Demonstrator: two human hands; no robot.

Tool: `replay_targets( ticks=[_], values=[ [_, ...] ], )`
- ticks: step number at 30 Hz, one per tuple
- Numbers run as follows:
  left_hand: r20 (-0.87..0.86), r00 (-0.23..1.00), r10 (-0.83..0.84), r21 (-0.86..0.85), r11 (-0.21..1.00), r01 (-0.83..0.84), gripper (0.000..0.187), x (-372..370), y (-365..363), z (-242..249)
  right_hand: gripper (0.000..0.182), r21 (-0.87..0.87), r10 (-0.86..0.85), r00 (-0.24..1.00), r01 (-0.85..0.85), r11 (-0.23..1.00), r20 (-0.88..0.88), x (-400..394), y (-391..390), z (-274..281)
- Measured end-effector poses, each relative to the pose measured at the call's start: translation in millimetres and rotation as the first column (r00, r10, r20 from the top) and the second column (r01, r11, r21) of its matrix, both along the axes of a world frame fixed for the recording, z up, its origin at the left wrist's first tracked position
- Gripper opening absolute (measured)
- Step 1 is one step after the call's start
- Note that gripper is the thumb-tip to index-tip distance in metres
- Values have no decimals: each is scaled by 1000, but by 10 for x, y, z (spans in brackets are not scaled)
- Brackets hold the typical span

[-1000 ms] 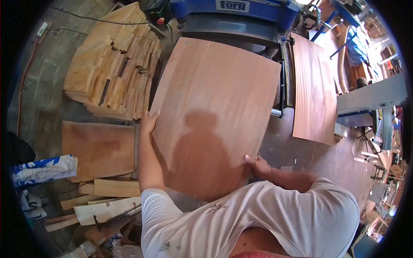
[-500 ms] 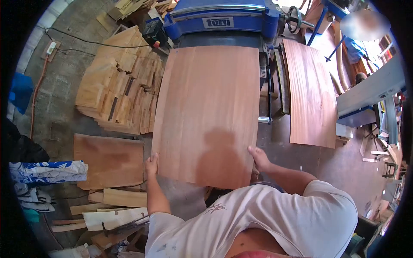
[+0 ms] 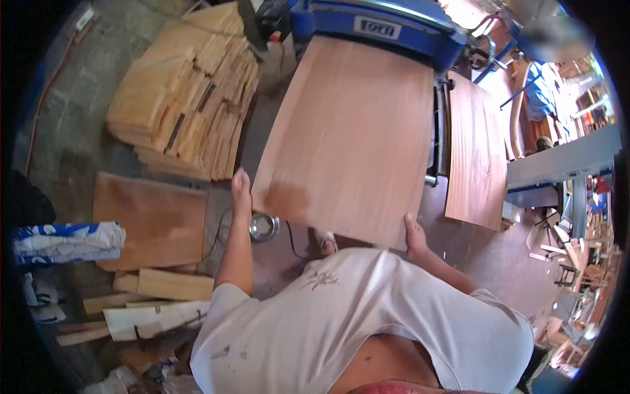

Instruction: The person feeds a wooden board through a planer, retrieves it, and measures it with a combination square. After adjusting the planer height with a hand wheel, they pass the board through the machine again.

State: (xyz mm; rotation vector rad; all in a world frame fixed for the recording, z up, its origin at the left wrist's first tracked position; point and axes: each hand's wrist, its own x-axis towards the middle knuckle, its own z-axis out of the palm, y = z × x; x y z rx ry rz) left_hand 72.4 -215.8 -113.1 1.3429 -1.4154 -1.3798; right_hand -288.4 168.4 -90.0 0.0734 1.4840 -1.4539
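A wide reddish-brown wooden panel (image 3: 348,138) lies flat, its far end at the blue planer-like machine (image 3: 380,27). Close beside the panel's left edge is my left hand (image 3: 241,187), fingers stretched forward; it looks just off the wood, though blur hides any light contact. My right hand (image 3: 415,236) grips the near right corner, thumb on top and its other fingers hidden below. A shadow falls on the near left part of the panel.
Stacked boards (image 3: 187,92) stand at left, with a brown sheet (image 3: 151,223) and loose offcuts (image 3: 174,284) nearer me. Another wooden panel (image 3: 478,157) lies right of the machine. A round metal object (image 3: 264,226) and my shoe (image 3: 327,241) show below the panel's near edge.
My view has shifted and tilted. The panel has moved farther toward the machine, its far end now up against the blue housing. My left hand has come away from its grip on the left edge.
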Motion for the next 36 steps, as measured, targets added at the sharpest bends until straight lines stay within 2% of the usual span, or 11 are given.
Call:
replay_targets(
  ticks=[2, 5, 13, 18, 20, 22, 23, 26, 28, 30, 36],
  values=[
    [-395, 905, -159, -43, 987, 154, 93, -183, 135, 735, 57, 48, -16, 999, 15, 999, 28, 49, -79, 201],
    [-848, 462, -261, -78, 923, 378, 111, -604, 227, 1672, 52, 73, -69, 997, 72, 995, -43, 92, -129, 174],
    [-947, 53, -316, -220, 764, 607, 121, -1142, 348, 2541, 41, 276, 97, 978, -42, 960, -186, -195, 28, -176],
    [-947, 56, -315, -217, 760, 613, 119, -1285, 270, 2522, 40, 237, 118, 957, -54, 970, -264, -182, 142, -342],
    [-793, 320, -519, -256, 760, 598, 112, -1288, 23, 2143, 42, 205, 122, 950, -63, 977, -287, -121, 152, -377],
    [-335, 710, -619, -314, 784, 536, 91, -1123, -255, 1504, 43, 293, 136, 939, -40, 955, -316, 36, 116, -116],
    [148, 871, -469, -375, 788, 488, 74, -938, -298, 1340, 44, 386, 178, 926, -39, 922, -332, 137, 63, 94],
    [611, 762, -215, -151, 913, 379, 65, -321, -274, 439, 45, 377, 77, 942, 56, 925, -328, 301, 3, 239],
    [622, 675, -398, 207, 914, 348, 66, -62, -185, -74, 45, 324, 20, 934, 104, 940, -357, 346, -4, 252],
    [307, 911, -274, 318, 932, 173, 65, -138, 72, 139, 46, 300, -31, 929, 150, 942, -368, 398, -45, 336],
    [340, 884, -321, 270, 934, 235, 59, -310, 118, 123, 49, 288, -35, 917, 160, 944, -396, 62, 71, 189]
  ],
)
